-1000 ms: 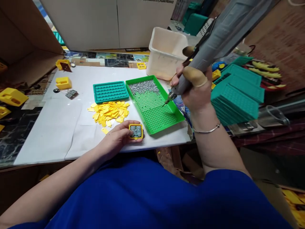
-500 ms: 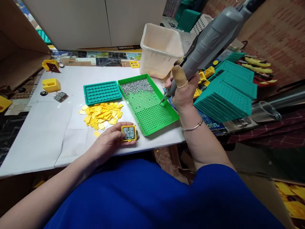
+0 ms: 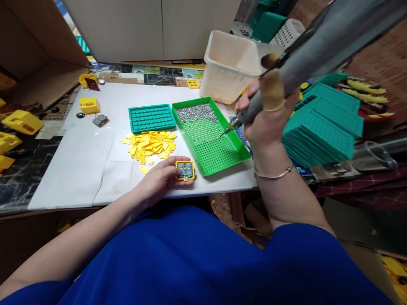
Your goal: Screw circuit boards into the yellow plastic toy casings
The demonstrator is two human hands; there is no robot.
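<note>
My left hand point(image 3: 163, 176) grips a small yellow plastic housing point(image 3: 185, 170) with a grey inner part, just in front of the green tray. My right hand point(image 3: 267, 112) is wrapped round a grey electric screwdriver point(image 3: 305, 59), with tan covers on some fingers. The tool tilts down to the left, and its thin bit hangs over the green perforated tray point(image 3: 208, 171). Small metal screws point(image 3: 197, 112) lie heaped at that tray's far end. Left of it sit a teal ridged tray point(image 3: 151, 118) and a pile of flat yellow plastic pieces point(image 3: 152, 146).
A whitish plastic bin point(image 3: 229, 63) stands behind the green tray. Stacked teal trays point(image 3: 321, 127) are at the right. Yellow housings point(image 3: 89, 105) and a small grey part point(image 3: 100, 120) lie on the left side of the white table point(image 3: 73, 165). An open cardboard box point(image 3: 41, 55) is at far left.
The view has turned left, so the table things appear farther right. My right hand with the screwdriver looks nearer and the tool leans more sideways. My left hand still holds the yellow housing.
</note>
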